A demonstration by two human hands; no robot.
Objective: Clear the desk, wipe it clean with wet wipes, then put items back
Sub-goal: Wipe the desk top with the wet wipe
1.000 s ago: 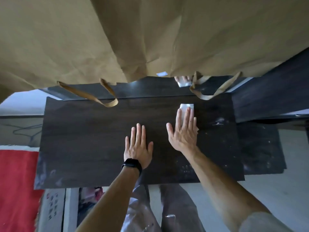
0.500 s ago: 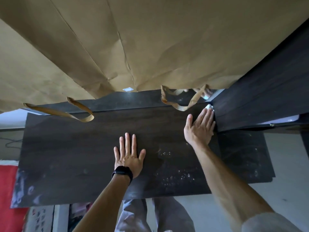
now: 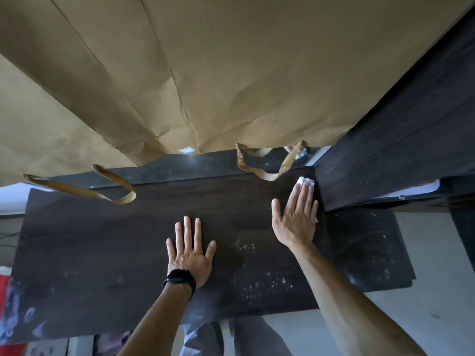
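The right hand is covering most of the wipe, leaving only white bits showing at its twelve and three o'clock. The paper bags are hiding the surface's far side at twelve o'clock and are running off the top edge. Both forearms are leaving the picture at six o'clock. The red thing at eight o'clock is being cut by the left edge, too blurred to identify.
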